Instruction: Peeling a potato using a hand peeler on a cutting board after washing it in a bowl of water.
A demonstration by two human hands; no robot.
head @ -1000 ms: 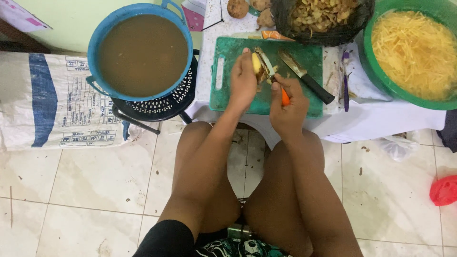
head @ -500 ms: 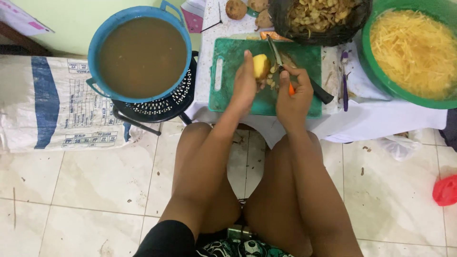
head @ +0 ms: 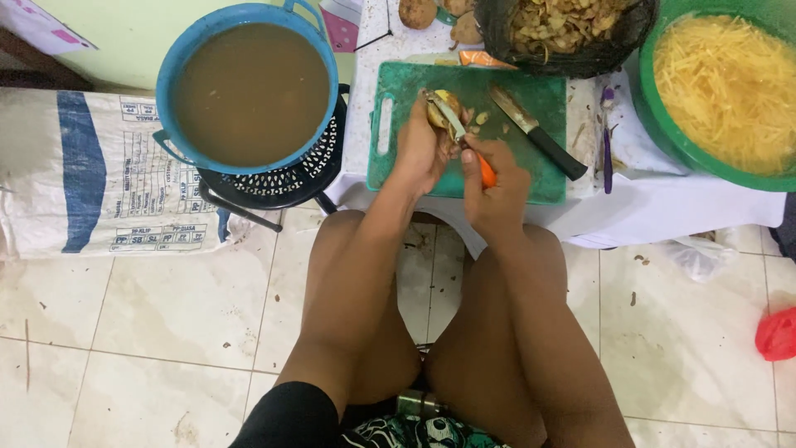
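Potato [head: 440, 109] sits gripped in left hand [head: 420, 149] above board [head: 514, 158]; right hand [head: 496, 178] clasps peeler [head: 461, 137], blade on it. Risk: slip nicks left fingers.

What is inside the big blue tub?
The blue tub is filled nearly to its rim with murky brown water, with a few small bits floating on top. The water is too cloudy to see the bottom or anything sunk in it. It sits on a black stool.
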